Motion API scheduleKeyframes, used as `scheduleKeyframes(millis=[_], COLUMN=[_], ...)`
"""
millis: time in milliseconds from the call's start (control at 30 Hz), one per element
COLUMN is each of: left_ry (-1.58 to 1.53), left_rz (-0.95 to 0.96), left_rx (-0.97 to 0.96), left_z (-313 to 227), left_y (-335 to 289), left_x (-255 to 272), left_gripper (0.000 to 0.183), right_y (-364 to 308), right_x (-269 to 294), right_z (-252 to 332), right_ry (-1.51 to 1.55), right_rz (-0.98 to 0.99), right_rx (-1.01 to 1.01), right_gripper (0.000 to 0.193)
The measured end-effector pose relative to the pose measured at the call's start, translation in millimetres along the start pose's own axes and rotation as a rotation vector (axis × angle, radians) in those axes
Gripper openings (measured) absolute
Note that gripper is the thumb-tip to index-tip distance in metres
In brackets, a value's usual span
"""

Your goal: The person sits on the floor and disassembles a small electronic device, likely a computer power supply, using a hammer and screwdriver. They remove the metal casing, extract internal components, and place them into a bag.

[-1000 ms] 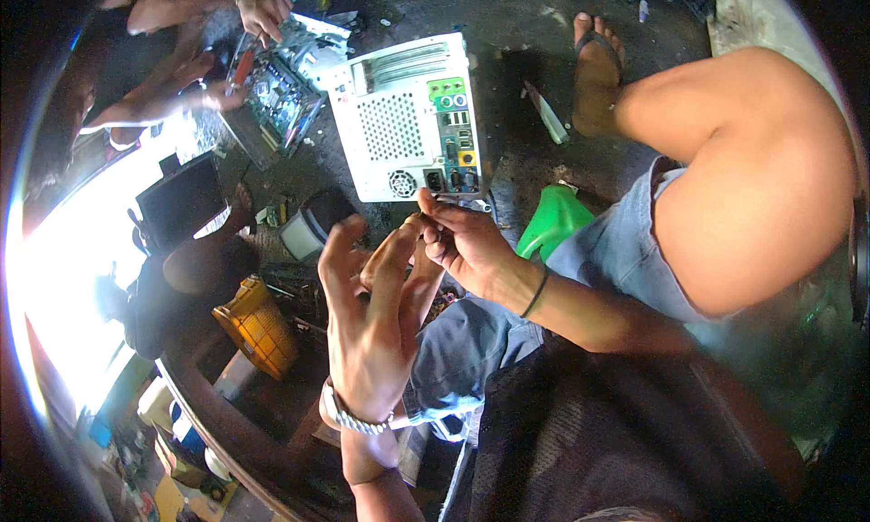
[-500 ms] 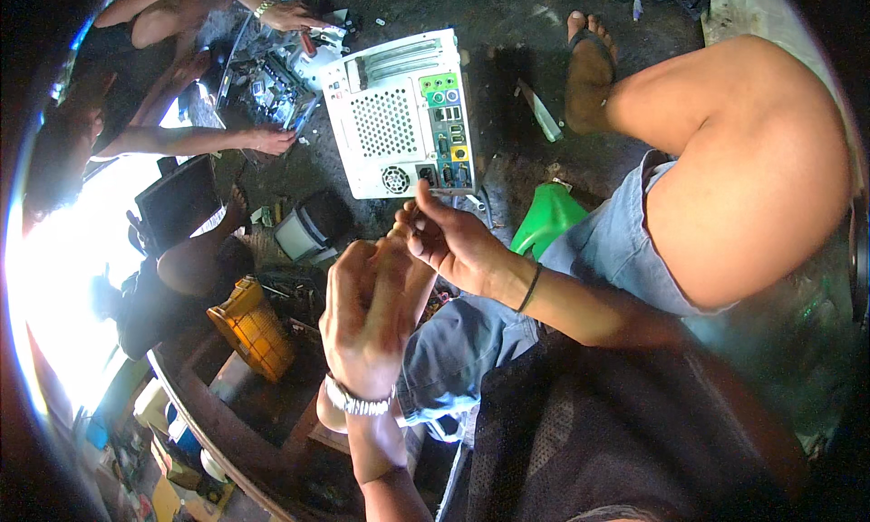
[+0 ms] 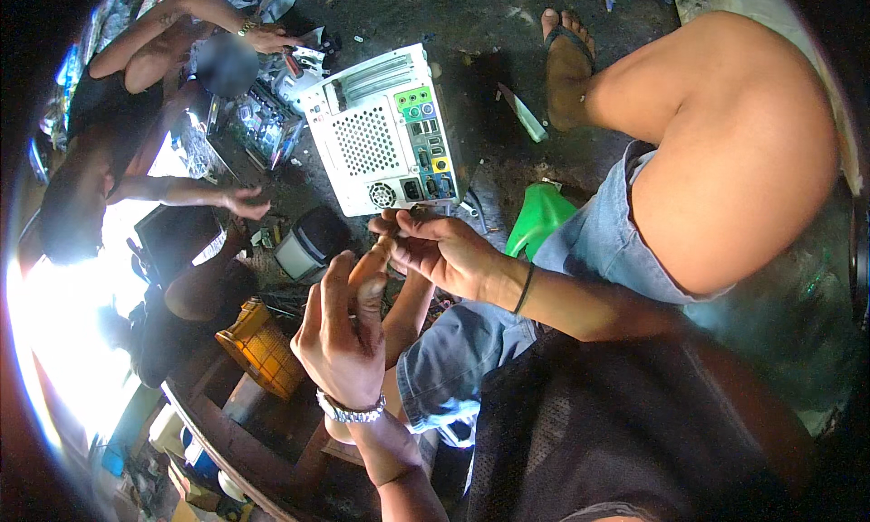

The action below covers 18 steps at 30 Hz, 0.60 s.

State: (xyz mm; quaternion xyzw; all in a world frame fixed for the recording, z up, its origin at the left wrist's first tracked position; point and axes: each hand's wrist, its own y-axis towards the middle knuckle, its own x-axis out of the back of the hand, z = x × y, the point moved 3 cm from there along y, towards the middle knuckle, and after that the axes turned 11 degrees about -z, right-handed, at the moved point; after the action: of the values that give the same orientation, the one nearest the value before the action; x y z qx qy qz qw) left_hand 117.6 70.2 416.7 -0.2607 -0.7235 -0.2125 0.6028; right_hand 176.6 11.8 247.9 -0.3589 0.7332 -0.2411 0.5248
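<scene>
My two hands meet at the fingertips just below a white computer case (image 3: 370,141), whose back panel with ports, fan grille and vent holes faces up toward me. My right hand (image 3: 450,253), with a dark band on its wrist, has thumb and fingers pinched together. Between them may be something small that I cannot make out. My left hand (image 3: 340,327), wearing a metal watch (image 3: 352,408), has its fingers bent and its index finger reaching to the right fingertips. What it grips, if anything, is hidden.
A knife-like blade (image 3: 524,114) lies beyond a green plastic piece (image 3: 541,216). Another person's hand (image 3: 246,202) is left of the case, near loose electronic parts (image 3: 263,123). A yellow basket (image 3: 261,350) and a dark monitor (image 3: 186,227) stand at left.
My left hand has dropped down and left, its fingers spreading somewhat. The right fingertips have shifted left. The co-worker's nearer hand has moved away from the electronic parts. The whole view has shifted slightly.
</scene>
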Motion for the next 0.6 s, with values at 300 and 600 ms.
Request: scheduleKeyframes(millis=[300,600], left_ry=[-0.190,-0.175], left_rz=[-0.049,0.072], left_rx=[-0.018,-0.120], left_z=[-5.0,-9.0], left_y=[-0.6,17.8], left_x=[-13.9,5.6], left_gripper=[0.023,0.029], right_y=[6.8,11.1], right_x=[11.2,-1.3], right_z=[0.2,14.3], right_ry=[-0.273,-0.096], right_rz=[0.056,0.053], right_rx=[0.086,0.150], right_gripper=[0.029,0.032])
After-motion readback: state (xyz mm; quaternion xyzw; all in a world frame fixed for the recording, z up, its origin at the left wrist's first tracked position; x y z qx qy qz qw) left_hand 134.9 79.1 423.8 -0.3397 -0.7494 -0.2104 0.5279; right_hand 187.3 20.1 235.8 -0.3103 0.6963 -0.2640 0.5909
